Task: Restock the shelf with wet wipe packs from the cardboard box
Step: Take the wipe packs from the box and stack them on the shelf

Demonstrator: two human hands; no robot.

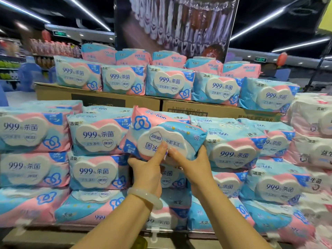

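Two hands grip one wet wipe pack (pixel 161 135) at the centre of the display. The left hand (pixel 147 168) holds its near-left edge, thumb pressed on the white lid. The right hand (pixel 192 162) is clamped on its near-right edge, thumb also on the lid. The held pack is upside down, printed text inverted, and tilted above a gap in the front stack (pixel 100 151).

Handling judgement: the pack is a soft film pouch, probably moderately heavy with moist contents. The film appears glossy and may slip. The rigid lid gives the firmest purchase. Grip at both short ends, as here, to prevent sagging.

Count: five packs face forward in the upper row (pixel 168 81), which rests on two cardboard boxes (pixel 100 97). Five more packs stand behind that row. The front stack count cannot be determined; its edges are blurred. White packs (pixel 312 123) are stacked at far right.
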